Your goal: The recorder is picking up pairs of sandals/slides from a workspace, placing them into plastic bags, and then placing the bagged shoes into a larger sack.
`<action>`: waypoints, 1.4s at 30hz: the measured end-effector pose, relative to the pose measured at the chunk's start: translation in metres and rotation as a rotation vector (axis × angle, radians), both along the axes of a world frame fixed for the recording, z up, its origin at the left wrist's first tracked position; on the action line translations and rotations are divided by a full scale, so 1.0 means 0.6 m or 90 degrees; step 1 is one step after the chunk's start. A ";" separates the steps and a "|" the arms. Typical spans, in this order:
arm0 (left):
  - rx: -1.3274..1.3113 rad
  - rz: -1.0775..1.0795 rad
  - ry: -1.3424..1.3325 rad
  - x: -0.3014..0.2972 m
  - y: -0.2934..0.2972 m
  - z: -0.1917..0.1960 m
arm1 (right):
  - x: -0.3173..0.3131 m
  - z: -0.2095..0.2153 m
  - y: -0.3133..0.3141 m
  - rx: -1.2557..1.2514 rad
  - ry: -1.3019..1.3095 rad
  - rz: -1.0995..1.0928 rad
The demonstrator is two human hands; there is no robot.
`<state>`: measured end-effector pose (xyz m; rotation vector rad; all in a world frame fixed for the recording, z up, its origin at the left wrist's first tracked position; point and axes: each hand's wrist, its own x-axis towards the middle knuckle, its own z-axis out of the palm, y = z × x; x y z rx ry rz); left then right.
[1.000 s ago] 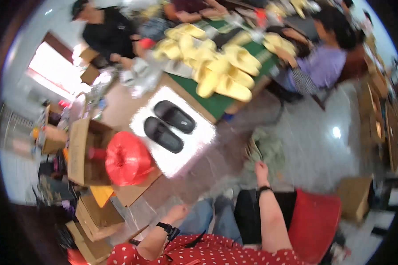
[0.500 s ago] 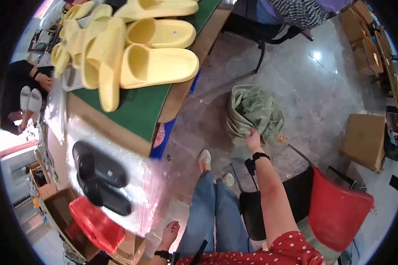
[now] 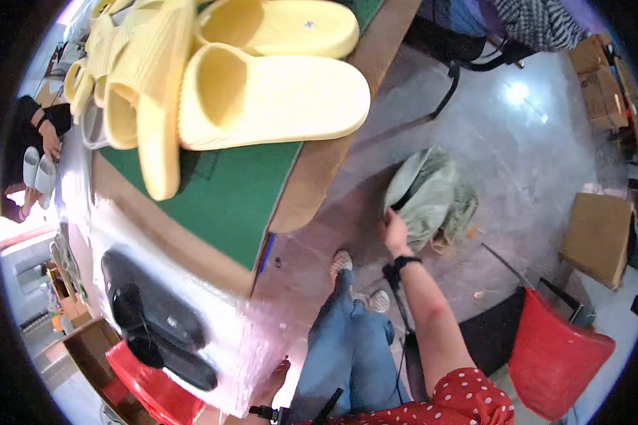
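Operator: Green sack (image 3: 432, 195) location?

Inspector: On the grey floor (image 3: 517, 149), just beside the table's (image 3: 319, 177) wooden edge, mouth open.

Operator: Right hand (image 3: 395, 234) status?

Inspector: Arm extended downward; fingers clenched on the sack's rim.

Operator: Left hand (image 3: 280, 372) status?

Inspector: Low at the table's near edge, near the black slippers (image 3: 159, 319). Grip cannot be determined.

Operator: Tabletop?

Inspector: Yellow slippers (image 3: 262, 92) piled on a green mat (image 3: 227, 205).

Pale green sack (image 3: 432, 195), yellow slides (image 3: 269, 99), green mat (image 3: 227, 198), red chair (image 3: 556, 354)
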<state>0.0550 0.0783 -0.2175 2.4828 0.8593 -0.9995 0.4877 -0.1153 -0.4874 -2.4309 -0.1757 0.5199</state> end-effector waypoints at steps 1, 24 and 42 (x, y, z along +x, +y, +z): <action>-0.141 0.211 0.002 0.005 -0.009 0.026 | -0.033 0.068 0.029 0.021 0.000 0.019; -0.672 0.196 -0.473 -0.169 -0.216 0.693 | -0.505 0.621 0.068 0.231 0.332 0.399; -0.413 1.214 -0.571 -0.584 -0.225 0.447 | -0.855 1.075 -0.086 0.006 1.250 0.869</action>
